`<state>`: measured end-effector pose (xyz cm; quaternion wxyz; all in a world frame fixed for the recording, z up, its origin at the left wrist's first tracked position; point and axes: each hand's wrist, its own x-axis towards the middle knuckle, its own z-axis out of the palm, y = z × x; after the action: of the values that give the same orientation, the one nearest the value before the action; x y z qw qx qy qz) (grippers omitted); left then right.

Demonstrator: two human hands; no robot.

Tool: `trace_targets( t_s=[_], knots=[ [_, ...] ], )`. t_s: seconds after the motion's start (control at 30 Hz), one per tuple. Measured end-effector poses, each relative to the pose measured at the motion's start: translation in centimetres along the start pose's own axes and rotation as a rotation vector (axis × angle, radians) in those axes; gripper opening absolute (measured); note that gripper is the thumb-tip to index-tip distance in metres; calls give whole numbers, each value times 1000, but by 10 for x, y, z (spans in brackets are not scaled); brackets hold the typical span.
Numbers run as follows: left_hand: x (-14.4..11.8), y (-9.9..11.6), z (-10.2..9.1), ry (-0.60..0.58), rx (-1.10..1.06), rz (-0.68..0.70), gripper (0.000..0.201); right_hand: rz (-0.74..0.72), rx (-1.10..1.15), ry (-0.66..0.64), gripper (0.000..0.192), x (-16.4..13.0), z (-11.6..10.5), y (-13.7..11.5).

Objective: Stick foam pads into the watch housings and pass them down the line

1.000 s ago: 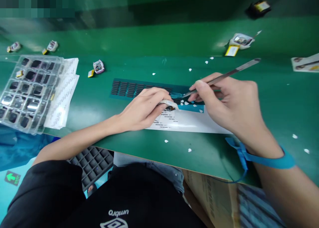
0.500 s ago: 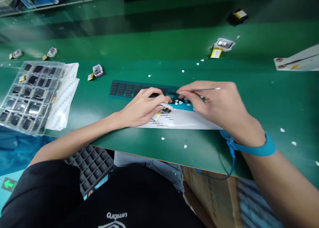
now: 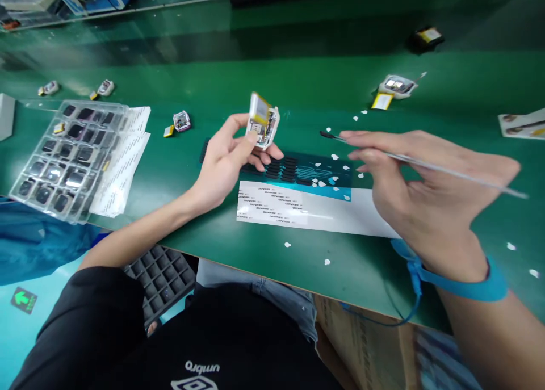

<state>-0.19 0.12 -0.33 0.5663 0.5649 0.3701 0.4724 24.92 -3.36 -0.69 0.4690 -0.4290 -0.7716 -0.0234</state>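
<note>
Green bench (image 3: 128,168), left hand (image 3: 225,163) gripping small module (image 3: 263,121), right hand (image 3: 421,191) pinching tweezers (image 3: 409,158)

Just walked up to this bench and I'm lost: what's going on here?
A person seated at a green bench holds a small white device shell with a yellow battery raised in the left hand. The right hand holds metal tweezers, a tiny dark piece at their tip. Below lies a sheet of small dark pads; a clear parts tray sits to the left.
</note>
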Motion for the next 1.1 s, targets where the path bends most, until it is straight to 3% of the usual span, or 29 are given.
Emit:
trace_targets(
  t_s=[0.07, 0.17, 0.27, 0.37, 0.43, 0.67, 1.1],
  knots=[
    [7, -1, -3, -30, -166, -278, 6, -102, 16, -33, 35, -4, -2, -7],
    [10, -5, -4, -104, -274, -386, 8, -175, 32, -147, 53, -9, -11, -24],
    [4, -9, -1, -174, -122, -297, 16, -136, 75, -323, 70, -12, -19, -38],
    [-2, -12, 2, -92, 184, -8, 15, -150, 59, -394, 76, -12, -21, -44],
    [-4, -14, 2, -21, 250, 70, 14, -179, 48, -402, 72, -13, -19, -43],
    [-6, -10, 6, 17, -37, -244, 46, -157, 4, -364, 71, -15, -14, -39],
    [-12, -10, 10, -20, -22, -225, 39, -217, 28, -390, 62, -19, -5, -42]
  ],
)
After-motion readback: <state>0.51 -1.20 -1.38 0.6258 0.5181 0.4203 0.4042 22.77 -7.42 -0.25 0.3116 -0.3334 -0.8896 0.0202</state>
